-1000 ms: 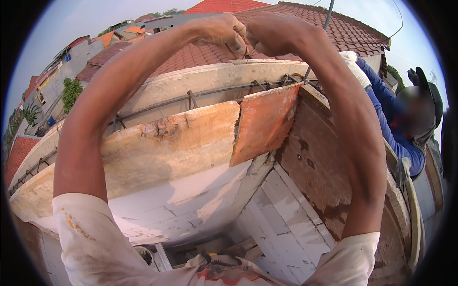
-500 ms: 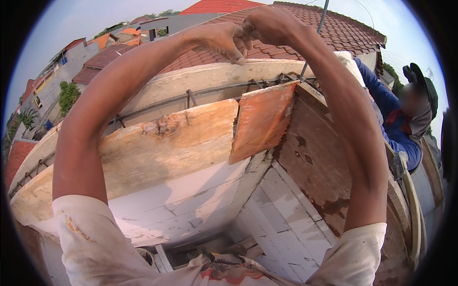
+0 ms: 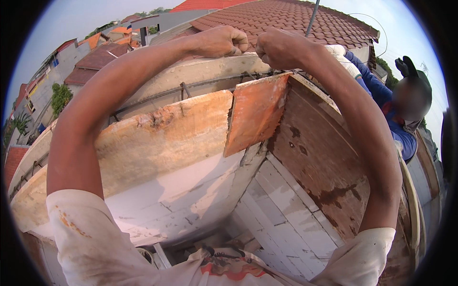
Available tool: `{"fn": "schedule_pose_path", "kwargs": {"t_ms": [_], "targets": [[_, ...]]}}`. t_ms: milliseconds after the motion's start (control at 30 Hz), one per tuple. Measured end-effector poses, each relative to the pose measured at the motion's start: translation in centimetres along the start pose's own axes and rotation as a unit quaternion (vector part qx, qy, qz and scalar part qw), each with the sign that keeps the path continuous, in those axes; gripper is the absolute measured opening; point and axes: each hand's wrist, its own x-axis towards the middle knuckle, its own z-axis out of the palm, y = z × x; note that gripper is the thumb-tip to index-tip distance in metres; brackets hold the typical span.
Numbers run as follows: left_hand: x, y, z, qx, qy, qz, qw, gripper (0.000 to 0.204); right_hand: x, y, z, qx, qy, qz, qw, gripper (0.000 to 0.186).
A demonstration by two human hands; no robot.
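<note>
Both my arms reach forward over the top of a wall form. My left hand [image 3: 224, 42] is closed in a fist. Facing it across a small gap, my right hand [image 3: 279, 47] is closed too, knuckles towards the left. Whatever they hold, if anything, is too small or hidden to make out. Just below them run steel reinforcing bars [image 3: 183, 90] between the pale far rim and a light wooden formwork board [image 3: 176, 126]. A shorter orange-brown board [image 3: 257, 113] stands in the corner, under my right hand.
A brown plywood panel [image 3: 312, 157] lines the right side. White block walls [image 3: 281, 205] go down into a deep space below me. At the right, a co-worker in blue [image 3: 408, 143] leans in with a white-gloved hand [image 3: 336, 51]. Tiled roofs [image 3: 286, 19] lie beyond.
My hands were touching each other and have drawn apart, leaving a gap. My left fingers have curled in tighter. The view has shifted slightly, and the co-worker's head has turned.
</note>
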Motion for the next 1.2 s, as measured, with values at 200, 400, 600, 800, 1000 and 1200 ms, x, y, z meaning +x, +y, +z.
{"fn": "schedule_pose_path", "kwargs": {"t_ms": [200,400,600,800,1000,1200], "targets": [[-0.7,-0.4,0.0,-0.038,0.011,-0.027,0.999,0.016,2.8,-1.4,-1.5,0.008,0.145,-0.033,0.989,0.015],[-0.9,0.6,0.1,-0.017,0.020,-0.028,0.999,0.018,3.1,-0.6,-1.3,-0.033,-0.141,0.000,0.989,0.014],[-1.3,0.8,-0.8,-0.016,-0.028,-0.052,0.998,0.021,4.4,-0.5,-2.3,-0.012,0.087,0.027,0.996,0.019],[-0.4,0.1,-0.4,-0.001,-0.026,-0.019,0.999,0.022,2.6,0.1,-1.0,0.115,-0.252,0.065,0.959,0.016],[-1.1,-0.3,-1.5,-0.094,-0.046,-0.044,0.994,0.022,5.5,0.9,-1.4,0.093,0.003,0.069,0.993,0.022],[-0.7,0.5,-1.4,-0.007,-0.035,-0.025,0.999,0.018,4.2,-1.1,-2.2,0.063,-0.322,0.106,0.939,0.018]]}}
